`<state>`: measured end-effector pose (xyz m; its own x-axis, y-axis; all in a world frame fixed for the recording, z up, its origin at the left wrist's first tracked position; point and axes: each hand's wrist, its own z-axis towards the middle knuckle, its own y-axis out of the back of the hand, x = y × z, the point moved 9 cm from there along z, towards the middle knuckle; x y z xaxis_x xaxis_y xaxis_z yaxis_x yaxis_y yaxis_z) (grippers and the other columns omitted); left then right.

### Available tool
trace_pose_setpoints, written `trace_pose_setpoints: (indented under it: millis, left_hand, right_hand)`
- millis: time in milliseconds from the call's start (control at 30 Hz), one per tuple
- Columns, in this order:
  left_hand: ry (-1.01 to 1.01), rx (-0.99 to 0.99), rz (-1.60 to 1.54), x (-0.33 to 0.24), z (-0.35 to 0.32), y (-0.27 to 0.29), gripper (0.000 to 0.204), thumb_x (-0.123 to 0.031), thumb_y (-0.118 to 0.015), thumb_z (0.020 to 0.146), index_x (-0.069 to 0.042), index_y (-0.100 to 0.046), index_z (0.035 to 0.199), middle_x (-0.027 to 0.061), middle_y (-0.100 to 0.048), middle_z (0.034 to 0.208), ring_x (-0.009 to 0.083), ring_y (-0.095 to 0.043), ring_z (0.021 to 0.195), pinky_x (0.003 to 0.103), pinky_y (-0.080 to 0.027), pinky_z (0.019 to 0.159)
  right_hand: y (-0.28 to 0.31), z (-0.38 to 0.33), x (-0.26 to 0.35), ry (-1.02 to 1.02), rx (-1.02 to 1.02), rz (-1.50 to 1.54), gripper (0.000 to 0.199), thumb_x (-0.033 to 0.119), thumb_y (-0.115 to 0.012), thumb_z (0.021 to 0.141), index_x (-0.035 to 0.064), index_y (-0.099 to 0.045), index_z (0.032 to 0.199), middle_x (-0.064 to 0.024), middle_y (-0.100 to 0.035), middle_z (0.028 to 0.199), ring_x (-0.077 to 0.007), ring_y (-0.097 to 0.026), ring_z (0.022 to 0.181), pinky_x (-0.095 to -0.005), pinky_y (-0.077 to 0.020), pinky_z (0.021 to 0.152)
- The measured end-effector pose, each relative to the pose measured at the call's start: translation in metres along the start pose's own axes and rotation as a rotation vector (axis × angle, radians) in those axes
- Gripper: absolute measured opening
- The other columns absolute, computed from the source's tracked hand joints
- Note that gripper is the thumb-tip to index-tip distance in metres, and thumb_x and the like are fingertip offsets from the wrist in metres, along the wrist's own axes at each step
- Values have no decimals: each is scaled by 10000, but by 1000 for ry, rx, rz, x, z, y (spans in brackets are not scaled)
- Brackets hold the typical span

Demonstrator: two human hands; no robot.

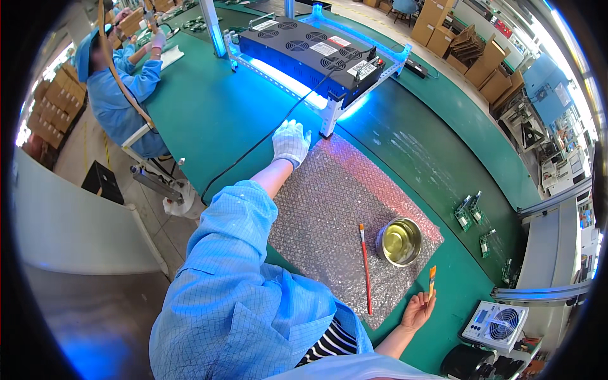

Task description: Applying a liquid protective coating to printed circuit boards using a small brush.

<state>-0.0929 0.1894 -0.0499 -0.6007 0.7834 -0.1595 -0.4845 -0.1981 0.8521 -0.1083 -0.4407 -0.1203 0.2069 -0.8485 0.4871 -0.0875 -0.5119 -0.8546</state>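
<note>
My left hand [291, 143], in a white glove, reaches out to the far left corner of the bubble wrap sheet [323, 209]. Its fingers look extended, and nothing shows in them. Just beyond stands a leg of the metal frame that carries a black lamp unit with fans [307, 47], glowing blue underneath. At the near right, my bare right hand [418, 310] grips a small flat brush [432, 282], orange bristles upward; the lower handle is hidden. On the wrap lie a red-handled brush [366, 272] and a metal cup [400, 242] holding clear yellowish liquid.
Several green circuit boards [465, 218] rest on the dark conveyor belt [437, 158] to the right. A white fan device [495, 324] stands at the lower right. A black cable [253, 149] crosses the green table. A co-worker in blue [123, 88] sits at the far left.
</note>
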Motion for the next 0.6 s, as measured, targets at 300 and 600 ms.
trace_pose_setpoints:
  millis: [300, 600]
  left_hand:
    - [-5, -37, -37, 0, 0, 1, 284, -353, -632, 834, -70, -607, 835, 124, -629, 950, 309, -595, 988, 425, -466, 879]
    - [-11, -63, -30, 1, 0, 1, 282, -351, -644, 823, -73, -602, 818, 119, -628, 933, 303, -597, 967, 421, -472, 860]
  right_hand:
    - [-2, 0, 0, -1, 11, 7, 276, 210, -495, 996, 17, -528, 1190, -21, -455, 783, -101, -410, 685, -239, -400, 614]
    - [1, 1, 0, 3, 10, 5, 272, 208, -492, 997, 16, -532, 1186, -21, -454, 780, -101, -403, 681, -236, -390, 607]
